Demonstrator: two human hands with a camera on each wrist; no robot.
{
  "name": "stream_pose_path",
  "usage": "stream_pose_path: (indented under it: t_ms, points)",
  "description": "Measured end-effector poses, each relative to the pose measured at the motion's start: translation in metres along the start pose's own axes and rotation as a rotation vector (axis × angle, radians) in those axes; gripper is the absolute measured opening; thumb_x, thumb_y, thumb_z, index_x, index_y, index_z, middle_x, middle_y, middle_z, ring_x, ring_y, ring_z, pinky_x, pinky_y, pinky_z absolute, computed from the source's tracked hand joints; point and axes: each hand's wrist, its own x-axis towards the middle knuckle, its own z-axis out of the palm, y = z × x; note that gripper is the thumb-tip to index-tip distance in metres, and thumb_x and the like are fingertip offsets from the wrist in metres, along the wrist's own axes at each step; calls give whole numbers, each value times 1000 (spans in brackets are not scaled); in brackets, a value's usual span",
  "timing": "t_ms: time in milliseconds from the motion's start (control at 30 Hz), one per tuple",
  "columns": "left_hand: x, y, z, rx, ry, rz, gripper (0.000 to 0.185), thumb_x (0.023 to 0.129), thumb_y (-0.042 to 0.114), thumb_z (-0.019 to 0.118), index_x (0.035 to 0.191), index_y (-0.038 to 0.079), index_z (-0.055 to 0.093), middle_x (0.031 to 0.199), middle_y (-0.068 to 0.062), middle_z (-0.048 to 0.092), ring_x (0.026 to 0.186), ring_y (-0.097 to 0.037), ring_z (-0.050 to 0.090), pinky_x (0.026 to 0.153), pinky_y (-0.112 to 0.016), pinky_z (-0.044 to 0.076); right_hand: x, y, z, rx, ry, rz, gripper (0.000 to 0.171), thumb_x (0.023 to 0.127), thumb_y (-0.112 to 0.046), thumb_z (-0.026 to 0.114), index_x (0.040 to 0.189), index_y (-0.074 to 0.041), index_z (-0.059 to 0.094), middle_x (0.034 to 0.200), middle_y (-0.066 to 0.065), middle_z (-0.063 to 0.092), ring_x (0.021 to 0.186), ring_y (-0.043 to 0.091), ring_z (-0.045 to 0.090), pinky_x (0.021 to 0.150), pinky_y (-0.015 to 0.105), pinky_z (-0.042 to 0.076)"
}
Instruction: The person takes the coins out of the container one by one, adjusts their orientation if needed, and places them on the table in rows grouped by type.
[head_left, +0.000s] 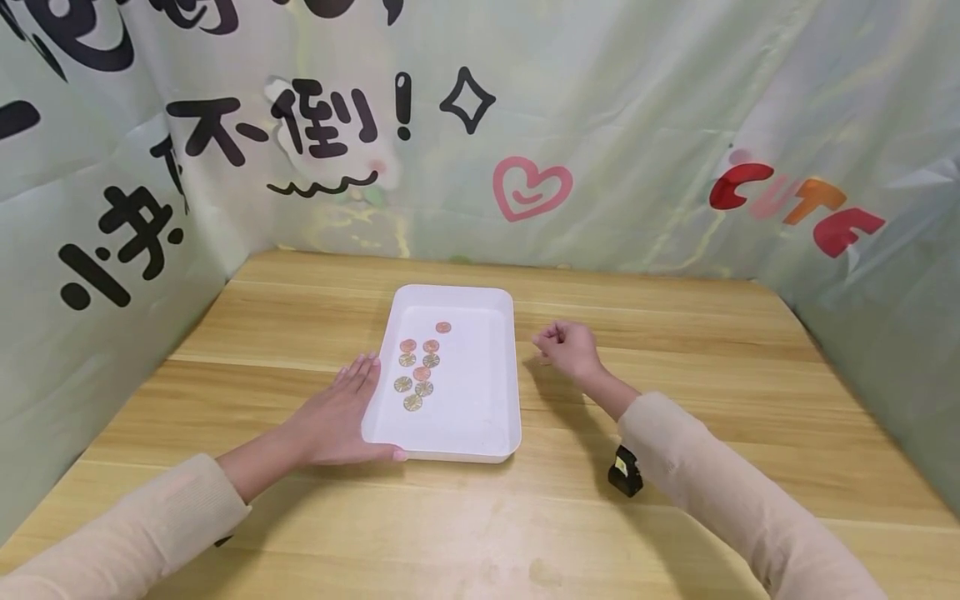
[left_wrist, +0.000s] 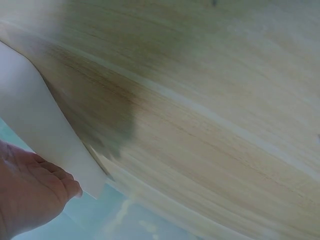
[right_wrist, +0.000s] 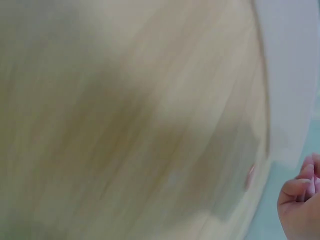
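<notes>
A white rectangular tray (head_left: 480,392) lies on the table, with several copper and brass-coloured coins (head_left: 422,374) in its left half. My left hand (head_left: 341,417) steadies the tray at its near left corner, straight fingers along the left wall and thumb by the front edge. In the left wrist view, that hand (left_wrist: 35,190) is beside the tray's wall (left_wrist: 55,135). Right of the tray hovers my right hand (head_left: 570,348), fingers curled in, no object showing between them. Below the curled right hand (right_wrist: 302,197), a small copper-coloured disc (right_wrist: 250,177) lies on the wood near the tray.
The wooden table (head_left: 675,358) is bounded by a printed cloth backdrop (head_left: 637,125) at the back and sides. A small black object (head_left: 625,472) shows beneath the right sleeve (head_left: 705,467). The left sleeve (head_left: 150,517) crosses the near left of the table.
</notes>
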Motion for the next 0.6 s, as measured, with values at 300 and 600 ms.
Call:
stream_pose_path:
  t_ms: [300,600]
  points:
    - [1,0,1,3,0,-2,123,66,76,58,142,-12,19,152,-27,15,142,-39,14,115,-49,20,-11,-35,19,111,1,-115,14,86,-7,65,81,6,63,60,-3,51,55,6,43,48,15,34]
    - [1,-1,1,3,10,5,123,65,76,59,142,-13,20,151,-27,16,141,-40,16,115,-49,21,-15,-53,50,171,-103,-83,15,83,-10,68,86,4,63,66,2,57,58,7,48,50,15,40]
